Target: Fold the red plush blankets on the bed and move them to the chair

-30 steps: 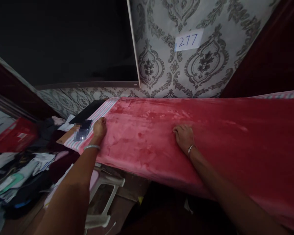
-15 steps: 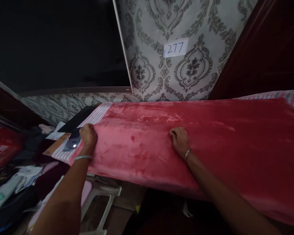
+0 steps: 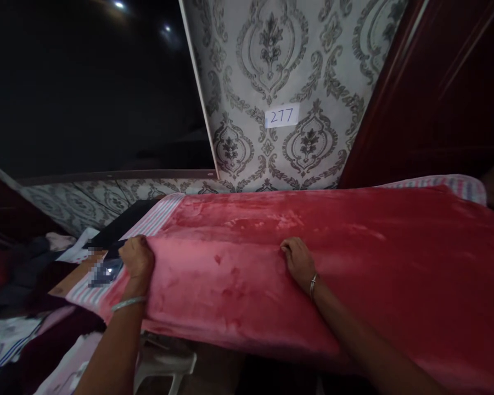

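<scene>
A red plush blanket (image 3: 239,274) covers the long surface in front of me, over a striped cloth (image 3: 158,214) that shows at the left end. My left hand (image 3: 137,257), with a pale bangle on the wrist, is closed on the blanket near its left edge. Further right, my right hand (image 3: 297,258) pinches the blanket around its middle, fingers pressed together. A low crease runs between both hands, and the fabric on my side of it looks lighter pink. The fingertips of the left hand are hidden from me.
A dark phone-like object (image 3: 107,271) with a bright spot lies beside my left hand. A large black screen (image 3: 94,93) hangs on the patterned wall, next to a paper marked 277 (image 3: 282,115). Clothes (image 3: 12,334) are piled at left; a white plastic stool (image 3: 168,365) stands below.
My view has tilted up slightly, so everything sits lower in the picture. Both hands keep their hold on the blanket, with little visible movement over it.
</scene>
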Demonstrator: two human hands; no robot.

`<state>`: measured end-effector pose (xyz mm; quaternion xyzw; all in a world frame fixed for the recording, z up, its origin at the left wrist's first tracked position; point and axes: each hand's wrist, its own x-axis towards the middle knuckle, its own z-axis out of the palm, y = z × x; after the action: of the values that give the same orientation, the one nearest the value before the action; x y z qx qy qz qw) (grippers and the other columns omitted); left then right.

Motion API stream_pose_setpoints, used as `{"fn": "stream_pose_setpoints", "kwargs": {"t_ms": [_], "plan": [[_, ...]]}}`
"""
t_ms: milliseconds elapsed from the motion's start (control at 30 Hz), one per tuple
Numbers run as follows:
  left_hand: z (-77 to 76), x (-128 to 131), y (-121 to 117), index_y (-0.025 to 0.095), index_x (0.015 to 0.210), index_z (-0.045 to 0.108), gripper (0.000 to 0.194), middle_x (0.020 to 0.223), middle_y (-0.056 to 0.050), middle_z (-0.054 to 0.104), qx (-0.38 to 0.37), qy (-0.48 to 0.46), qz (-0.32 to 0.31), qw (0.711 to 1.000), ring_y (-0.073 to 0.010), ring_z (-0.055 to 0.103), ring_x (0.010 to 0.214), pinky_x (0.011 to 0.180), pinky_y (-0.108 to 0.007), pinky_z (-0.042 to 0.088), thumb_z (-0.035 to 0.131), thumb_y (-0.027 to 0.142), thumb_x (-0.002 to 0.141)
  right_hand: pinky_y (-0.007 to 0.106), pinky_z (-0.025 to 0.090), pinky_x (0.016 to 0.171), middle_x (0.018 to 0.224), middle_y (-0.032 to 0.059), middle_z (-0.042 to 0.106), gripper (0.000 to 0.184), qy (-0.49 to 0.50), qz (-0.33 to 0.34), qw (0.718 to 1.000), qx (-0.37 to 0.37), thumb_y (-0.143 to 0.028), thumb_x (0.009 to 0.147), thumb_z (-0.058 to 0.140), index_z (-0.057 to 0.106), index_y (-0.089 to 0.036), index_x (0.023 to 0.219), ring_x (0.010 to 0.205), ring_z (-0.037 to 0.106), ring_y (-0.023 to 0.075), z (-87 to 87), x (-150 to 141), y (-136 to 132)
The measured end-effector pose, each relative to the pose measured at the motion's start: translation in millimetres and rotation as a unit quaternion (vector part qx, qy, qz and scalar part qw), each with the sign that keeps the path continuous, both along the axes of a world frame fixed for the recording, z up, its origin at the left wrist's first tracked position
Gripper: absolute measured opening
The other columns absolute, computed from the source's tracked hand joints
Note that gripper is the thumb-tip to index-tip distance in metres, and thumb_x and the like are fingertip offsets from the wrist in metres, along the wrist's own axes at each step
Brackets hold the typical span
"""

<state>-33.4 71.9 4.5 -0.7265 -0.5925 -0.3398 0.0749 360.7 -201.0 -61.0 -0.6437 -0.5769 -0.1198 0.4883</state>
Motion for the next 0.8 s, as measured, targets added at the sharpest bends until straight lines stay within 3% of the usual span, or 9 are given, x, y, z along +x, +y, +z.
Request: {"fn": "stream_pose_setpoints", "kwargs": {"t_ms": [267, 600, 800], "plan": [[-4.0, 2, -4, 0.016, 0.100, 0.064, 0.030, 0.100, -0.018, 0.064, -0.001, 0.095, 0.002, 0.995, -0.0351, 0.060, 0.102, 0.085, -0.046, 0.042, 0.035, 0.016, 0.091, 0.038, 0.048, 0.072, 0.081, 0.0072, 0.063, 0.019, 0.016, 0.012, 1.000, -0.018, -0.023, 0.097, 0.043, 0.056, -0.025, 0.083, 0.078, 0.058, 0.0252, -5.6, 5, 3], [-5.2, 9, -3, 0.013, 0.116, 0.063, 0.038, 0.104, -0.018, 0.064, -0.024, 0.044, 0.033, 0.998, -0.0350, 0.060, 0.106, 0.091, -0.048, 0.040, 0.034, 0.012, 0.091, 0.040, 0.047, 0.080, 0.085, 0.0095, 0.065, 0.021, 0.032, 0.010, 0.997, -0.071, -0.025, 0.097, 0.043, 0.060, -0.023, 0.085, 0.085, 0.057, 0.0269, 0.7, 9, -2], [4.7, 18, -8, 0.008, 0.123, 0.061, 0.044, 0.103, -0.019, 0.067, -0.051, 0.061, 0.093, 0.992, -0.0331, 0.062, 0.103, 0.093, -0.046, 0.040, 0.031, 0.011, 0.090, 0.038, 0.047, 0.077, 0.083, 0.0075, 0.064, 0.019, 0.041, 0.020, 0.998, -0.034, -0.023, 0.097, 0.045, 0.059, -0.023, 0.084, 0.082, 0.057, 0.0251, -3.6, 10, 1]]}}
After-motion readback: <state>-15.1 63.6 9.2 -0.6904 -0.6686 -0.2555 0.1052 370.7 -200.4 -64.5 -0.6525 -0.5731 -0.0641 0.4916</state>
